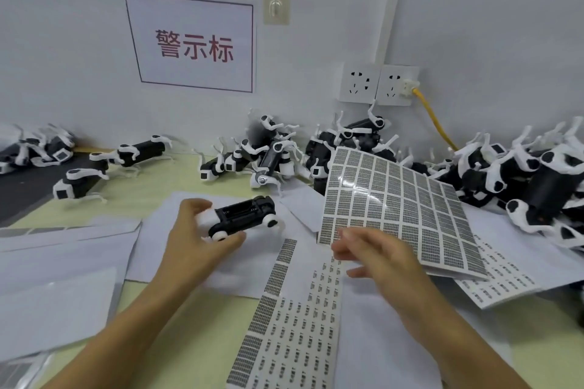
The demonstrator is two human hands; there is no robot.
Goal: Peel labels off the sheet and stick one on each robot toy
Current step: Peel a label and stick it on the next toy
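Note:
My left hand [196, 240] grips a black robot toy [245, 216] with white wheel-like joints, held belly-up just above the white paper at centre. My right hand [376, 256] is at the lower left corner of a glossy label sheet [395, 205], which is lifted and tilted; the fingertips are blurred, pinching at that corner. A second, partly used label sheet [294, 325] lies flat below it. Several black-and-white robot toys lie along the wall: a loose group on the left [126, 155], a cluster in the middle [265, 155], and a big pile on the right [521, 174].
White backing sheets [63, 294] cover much of the yellow-green table [142, 180]. Another label sheet [499, 281] lies at the right under the lifted one. Wall sockets [379, 85] with a yellow cable [436, 120] and a red-lettered sign [192, 44] are on the wall.

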